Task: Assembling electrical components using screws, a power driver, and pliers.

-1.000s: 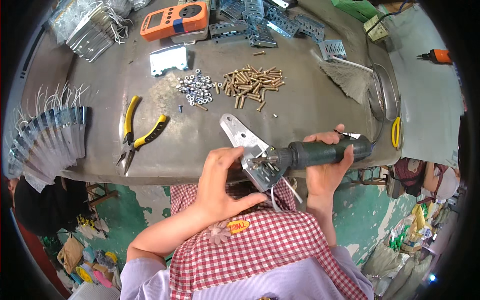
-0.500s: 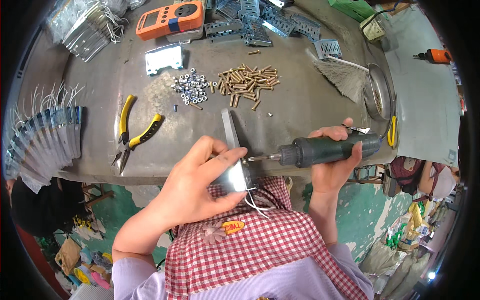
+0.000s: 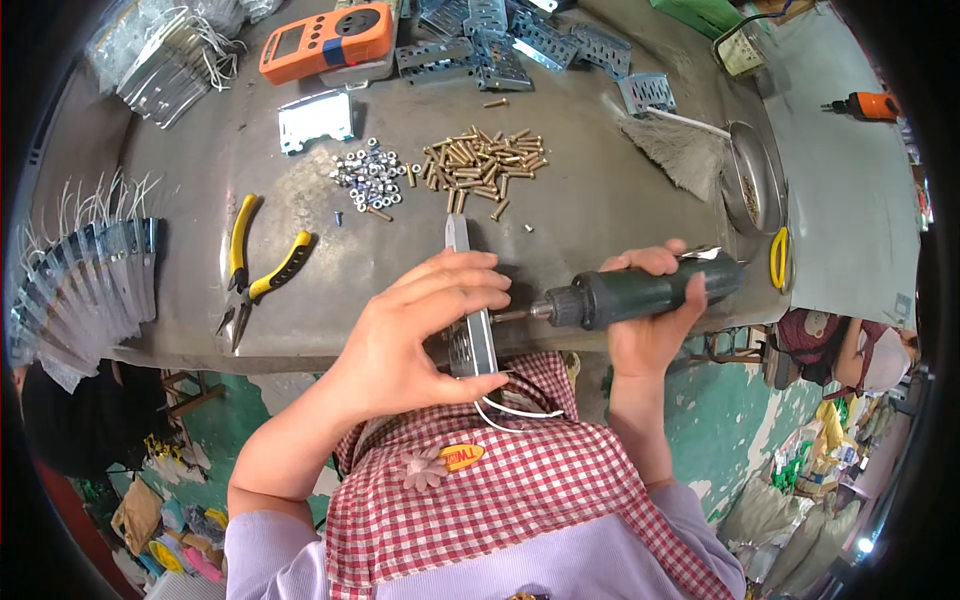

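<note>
My left hand (image 3: 405, 325) is closed round a narrow metal part (image 3: 481, 343) with white wires (image 3: 520, 412) trailing from its near end, held at the bench's front edge. My right hand (image 3: 648, 310) grips a dark electric screwdriver (image 3: 640, 297) that lies sideways, its bit pointing left. The bit's tip meets the right side of the metal part; whether it sits in a screw is too small to tell. Beyond my hands lie a pile of brass-coloured screws (image 3: 482, 163) and a heap of silver nuts (image 3: 368, 178).
Yellow-handled pliers (image 3: 240, 270) lie open at the left, near a row of wired strips (image 3: 95, 285). At the back are an orange multimeter (image 3: 330, 42) and perforated metal brackets (image 3: 490, 50). A brush (image 3: 680, 150), a metal dish (image 3: 752, 180) and yellow-handled scissors (image 3: 779, 258) sit right.
The metal part has turned in my left hand, and my fingers have spread along it. The screwdriver has shifted slightly left, staying against the part's side.
</note>
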{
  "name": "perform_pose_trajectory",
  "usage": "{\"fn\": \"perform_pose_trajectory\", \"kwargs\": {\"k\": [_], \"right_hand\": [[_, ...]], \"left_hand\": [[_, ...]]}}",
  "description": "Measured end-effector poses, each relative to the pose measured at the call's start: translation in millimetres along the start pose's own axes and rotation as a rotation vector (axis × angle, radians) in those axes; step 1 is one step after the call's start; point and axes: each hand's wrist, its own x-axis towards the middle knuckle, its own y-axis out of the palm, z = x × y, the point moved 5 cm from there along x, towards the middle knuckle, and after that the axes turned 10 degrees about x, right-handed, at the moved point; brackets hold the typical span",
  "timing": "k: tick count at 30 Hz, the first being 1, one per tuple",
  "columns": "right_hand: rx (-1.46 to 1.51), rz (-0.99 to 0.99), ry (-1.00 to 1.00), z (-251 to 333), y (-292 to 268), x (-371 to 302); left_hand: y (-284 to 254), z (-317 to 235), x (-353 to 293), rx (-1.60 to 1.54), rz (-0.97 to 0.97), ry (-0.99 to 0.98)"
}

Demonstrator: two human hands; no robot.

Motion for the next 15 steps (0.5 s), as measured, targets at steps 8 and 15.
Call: {"fn": "perform_pose_trajectory", "kwargs": {"k": [8, 15], "right_hand": [[0.028, -0.069, 0.002, -13, -9, -4], [0.037, -0.087, -0.014, -9, -12, -6]], "left_hand": [[-1, 9, -10, -0.120, 0.006, 0.003], [-52, 74, -18, 0.622, -0.352, -0.487]]}}
